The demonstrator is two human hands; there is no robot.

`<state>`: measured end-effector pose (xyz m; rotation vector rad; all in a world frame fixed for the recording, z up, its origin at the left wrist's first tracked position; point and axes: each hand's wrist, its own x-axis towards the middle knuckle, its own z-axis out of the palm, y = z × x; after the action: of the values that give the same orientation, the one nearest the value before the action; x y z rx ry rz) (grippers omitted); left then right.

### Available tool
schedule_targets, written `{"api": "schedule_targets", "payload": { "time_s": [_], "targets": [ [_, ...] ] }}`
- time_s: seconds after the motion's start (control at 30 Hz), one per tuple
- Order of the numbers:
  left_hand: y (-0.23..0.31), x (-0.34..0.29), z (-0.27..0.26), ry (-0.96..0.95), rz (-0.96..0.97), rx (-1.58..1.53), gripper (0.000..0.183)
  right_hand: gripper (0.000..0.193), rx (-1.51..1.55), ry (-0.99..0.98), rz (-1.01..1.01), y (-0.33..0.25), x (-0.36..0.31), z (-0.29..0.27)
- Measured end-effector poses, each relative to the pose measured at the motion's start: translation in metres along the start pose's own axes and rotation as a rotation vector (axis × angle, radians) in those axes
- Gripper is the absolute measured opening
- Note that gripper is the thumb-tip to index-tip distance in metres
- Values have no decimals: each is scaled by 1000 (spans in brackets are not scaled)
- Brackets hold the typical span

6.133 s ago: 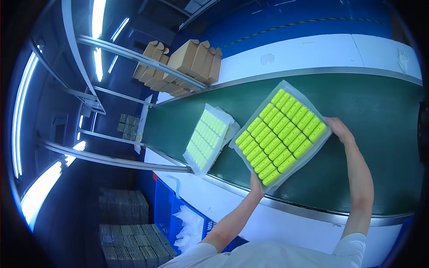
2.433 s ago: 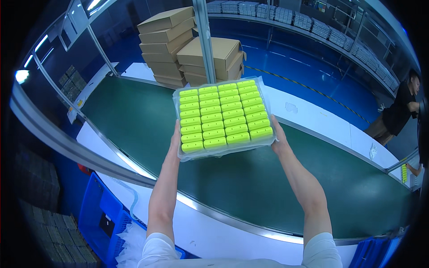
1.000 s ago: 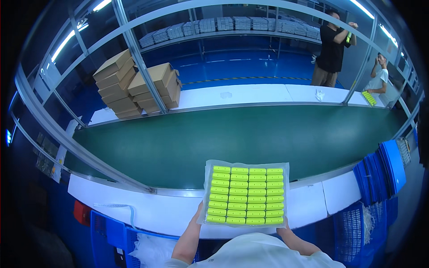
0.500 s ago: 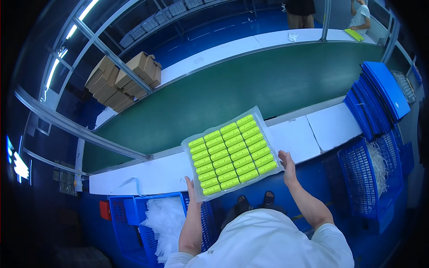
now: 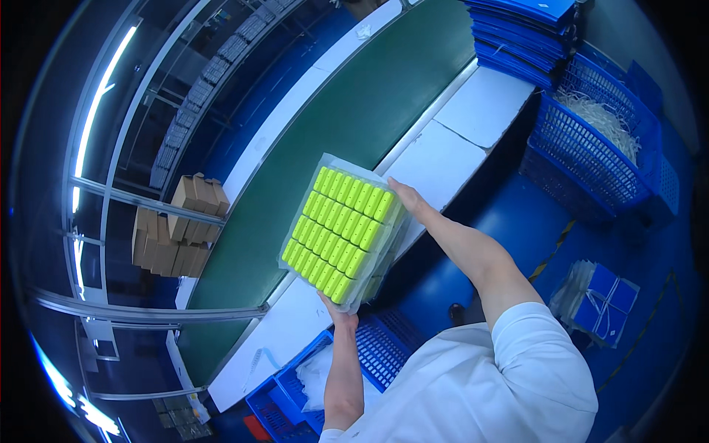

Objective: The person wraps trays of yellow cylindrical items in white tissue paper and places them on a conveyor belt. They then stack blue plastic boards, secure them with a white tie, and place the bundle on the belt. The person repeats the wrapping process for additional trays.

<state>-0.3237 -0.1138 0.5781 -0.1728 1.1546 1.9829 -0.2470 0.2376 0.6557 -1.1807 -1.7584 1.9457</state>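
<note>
A clear plastic tray packed with rows of bright yellow-green blocks is held between my two hands. It is tilted over the white ledge and the edge of the green belt. My left hand grips its near lower edge, the fingers mostly hidden beneath. At the right corner, my right hand is closed against the rim, its fingertips partly out of sight. More clear plastic shows along the tray's near right side; whether it is a second tray, I cannot tell.
Beyond the white ledge runs a green conveyor belt. A stack of blue folded sheets rises far right, beside a blue crate of pale strips. Cardboard boxes sit left. Another blue crate stands below my left arm.
My view has swung to the right. Both hands still hold the tray, now turned more steeply in view, and the right hand has come from beside it onto its corner.
</note>
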Motion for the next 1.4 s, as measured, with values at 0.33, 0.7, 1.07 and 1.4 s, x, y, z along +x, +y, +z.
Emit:
{"api": "schedule_targets", "payload": {
  "time_s": [0.33, 0.7, 1.07, 1.4],
  "targets": [
    [-3, -25, 40, 99, -168, 97, 77, 81, -249, 304, 144, -1, 33, 9],
    [-2, 4, 37, 159, -31, 53, 79, 46, -144, 145, -534, 18, 63, -4],
    [-6, 3, 62, 293, -48, 202, 57, 49, 465, 78, -290, 41, 83, -35],
    [3, -3, 66, 231, -137, 121, 57, 78, -811, -462, -298, 26, 80, -81]
  ]
}}
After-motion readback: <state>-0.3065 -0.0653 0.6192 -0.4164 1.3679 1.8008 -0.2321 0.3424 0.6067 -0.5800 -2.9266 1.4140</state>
